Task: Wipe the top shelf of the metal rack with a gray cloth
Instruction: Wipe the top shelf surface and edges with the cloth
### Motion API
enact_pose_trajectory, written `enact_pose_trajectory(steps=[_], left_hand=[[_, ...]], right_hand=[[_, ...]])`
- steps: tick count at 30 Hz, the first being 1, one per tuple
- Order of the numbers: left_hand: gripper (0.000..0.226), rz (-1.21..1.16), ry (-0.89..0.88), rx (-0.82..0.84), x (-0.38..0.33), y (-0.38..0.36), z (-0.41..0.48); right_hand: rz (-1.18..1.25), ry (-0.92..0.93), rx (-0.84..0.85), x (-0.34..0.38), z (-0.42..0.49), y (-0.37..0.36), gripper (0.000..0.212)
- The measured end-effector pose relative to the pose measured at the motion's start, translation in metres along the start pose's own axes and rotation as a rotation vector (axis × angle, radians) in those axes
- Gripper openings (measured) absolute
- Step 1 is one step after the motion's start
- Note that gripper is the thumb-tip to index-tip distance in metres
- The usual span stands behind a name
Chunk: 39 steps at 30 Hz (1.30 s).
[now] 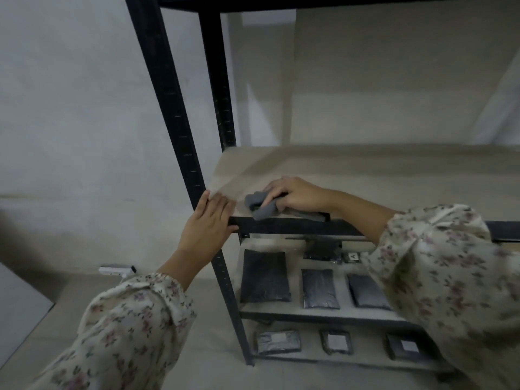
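Your right hand (pixel 295 197) holds the bunched gray cloth (pixel 260 206) at the shelf board's (pixel 365 170) front-left corner; your left hand (pixel 208 223) lies flat, gripping nothing. Overhanging cloth could slip off.

Dark packets (pixel 319 288) on lower shelves; white box (pixel 116 269) by wall.

Cream sleeves (pixel 135 313) (small pink-purple flowers) with gathered cuffs.
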<state>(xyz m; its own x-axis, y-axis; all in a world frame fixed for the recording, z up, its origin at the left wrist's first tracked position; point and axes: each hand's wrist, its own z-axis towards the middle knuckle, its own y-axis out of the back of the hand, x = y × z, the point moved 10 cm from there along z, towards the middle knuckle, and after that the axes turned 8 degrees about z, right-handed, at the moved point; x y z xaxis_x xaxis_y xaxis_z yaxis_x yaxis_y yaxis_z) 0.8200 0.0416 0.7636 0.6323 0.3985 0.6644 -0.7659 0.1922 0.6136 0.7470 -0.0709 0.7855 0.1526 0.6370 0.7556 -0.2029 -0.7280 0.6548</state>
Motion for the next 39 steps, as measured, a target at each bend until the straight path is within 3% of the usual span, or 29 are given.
enact_pose_trajectory(steps=[2,5,7,11,14,17,20,23,26,30,33,36,39], left_hand=[[0.062,-0.012,0.004,0.011,-0.001,-0.001,-0.002],[0.058,-0.087,0.010,-0.048,-0.003,0.005,-0.009],[0.050,-0.230,0.054,-0.143,0.000,0.014,-0.016],[0.033,-0.456,0.121,-0.347,0.007,0.043,-0.027],[0.034,-0.943,0.231,-0.422,0.015,0.062,-0.016],[0.049,-1.328,0.450,-0.349,0.020,0.062,0.006],[0.059,-1.755,0.649,-0.268,0.014,0.050,0.026],[0.067,-2.177,0.878,-0.088,-0.003,0.028,0.036],[0.059,-2.408,1.010,0.119,-0.014,0.018,0.033],[0.071,-2.196,0.771,-0.006,0.021,0.028,0.041],[0.084,-1.481,0.512,-0.127,0.052,0.055,0.059],[0.081,-0.724,0.359,0.042,0.049,0.053,0.075],[0.067,-0.498,0.277,0.321,0.027,0.020,0.080]], right_hand=[[0.117,-0.032,-0.065,0.004,0.006,0.007,0.034],[-0.174,-0.012,-0.154,0.016,0.020,-0.001,0.034],[-0.288,0.042,-0.086,0.021,0.019,-0.016,0.031],[-0.078,0.024,0.139,0.027,-0.005,-0.014,0.028],[0.336,-0.038,-0.056,0.031,-0.009,0.018,0.024],[0.944,-0.120,-0.196,0.020,-0.009,0.016,0.020],[1.285,-0.249,-0.209,0.006,-0.009,-0.016,0.038],[1.321,-0.296,-0.257,0.001,-0.010,-0.030,0.025],[1.084,-0.202,-0.321,0.011,-0.006,-0.014,0.010],[0.516,-0.165,-0.498,0.015,-0.021,0.034,0.026],[0.315,-0.156,-0.454,-0.002,-0.039,0.049,0.019],[-0.127,-0.168,-0.389,-0.031,-0.063,0.053,0.023],[-0.483,-0.168,-0.300,-0.054,-0.088,0.043,0.053]])
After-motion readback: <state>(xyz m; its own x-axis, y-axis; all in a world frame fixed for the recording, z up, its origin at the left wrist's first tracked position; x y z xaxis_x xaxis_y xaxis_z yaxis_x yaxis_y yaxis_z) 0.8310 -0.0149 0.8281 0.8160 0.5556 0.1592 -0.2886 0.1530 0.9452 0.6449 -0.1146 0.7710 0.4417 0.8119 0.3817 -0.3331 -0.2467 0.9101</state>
